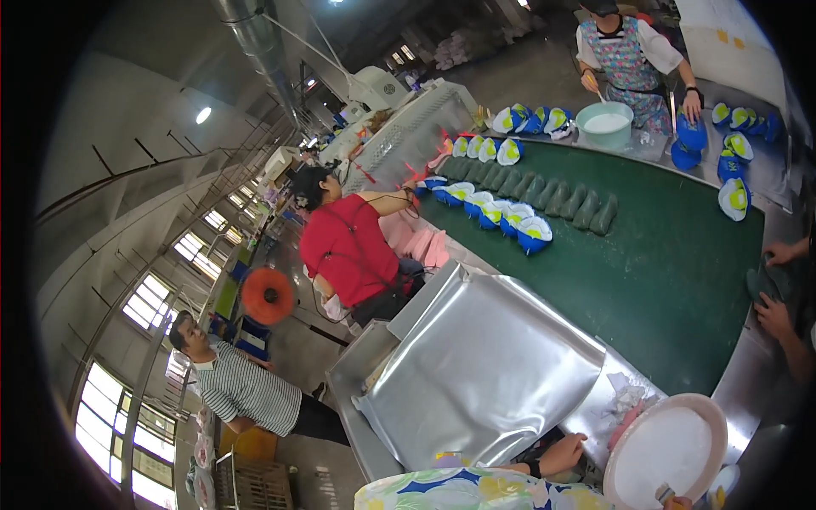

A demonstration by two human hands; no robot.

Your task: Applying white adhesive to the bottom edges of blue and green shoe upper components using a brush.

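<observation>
At the lower edge, my left hand [563, 456] comes out of a floral sleeve with a dark band at the wrist. It rests beside the shiny metal sheet, fingers slightly bent and apart, and I see nothing in them. My right hand [677, 503] shows only in part at the bottom edge, closed on a brush [665, 491]. The bristles are over the white contents of a wide pinkish basin [716, 412]. Crumpled white material [627, 398] lies beyond the basin, and part of a white and yellow piece [725, 481] shows at its right.
A green conveyor belt [671, 289] carries dark shoe soles [557, 200] and blue-white shoe uppers [534, 231]. The bent metal sheet [484, 365] covers its near end. Co-workers stand around it; one by a pale bucket [605, 121] holds a brush. Another's hands [773, 316] hold a dark sole at right.
</observation>
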